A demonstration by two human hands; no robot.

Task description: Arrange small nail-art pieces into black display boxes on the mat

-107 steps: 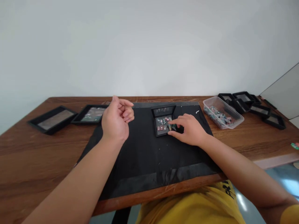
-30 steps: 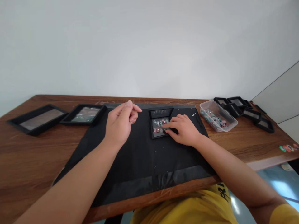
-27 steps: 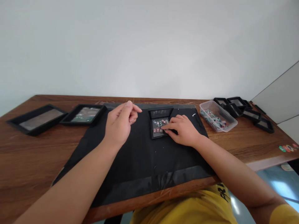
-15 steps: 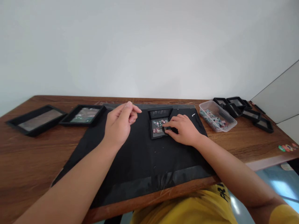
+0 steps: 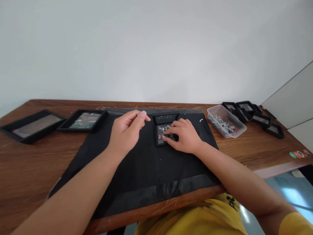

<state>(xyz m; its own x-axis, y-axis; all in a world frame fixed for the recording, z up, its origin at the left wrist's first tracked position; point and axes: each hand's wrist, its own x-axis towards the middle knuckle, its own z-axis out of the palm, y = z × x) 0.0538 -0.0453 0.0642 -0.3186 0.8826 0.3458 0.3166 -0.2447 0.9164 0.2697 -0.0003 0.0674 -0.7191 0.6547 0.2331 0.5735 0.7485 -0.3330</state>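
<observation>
Under the right hand (image 5: 184, 137), half-hidden small case (image 5: 161, 137) of blurred pieces.

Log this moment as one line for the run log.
right hand: fingertips on pieces in small black case | left hand: raised over black mat, holds nothing visible | clear tub: right, untouched

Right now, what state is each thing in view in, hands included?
Small black case: open, lid up, small colourful pieces inside.
Right hand: on the case, fingertips on the pieces.
Left hand: raised over the black mat, loosely curled, holding nothing visible.
Clear plastic tub: uncovered, partly filled with pieces.
Two large black trays: lying flat on the left.
Small black boxes: clustered at far right.
</observation>
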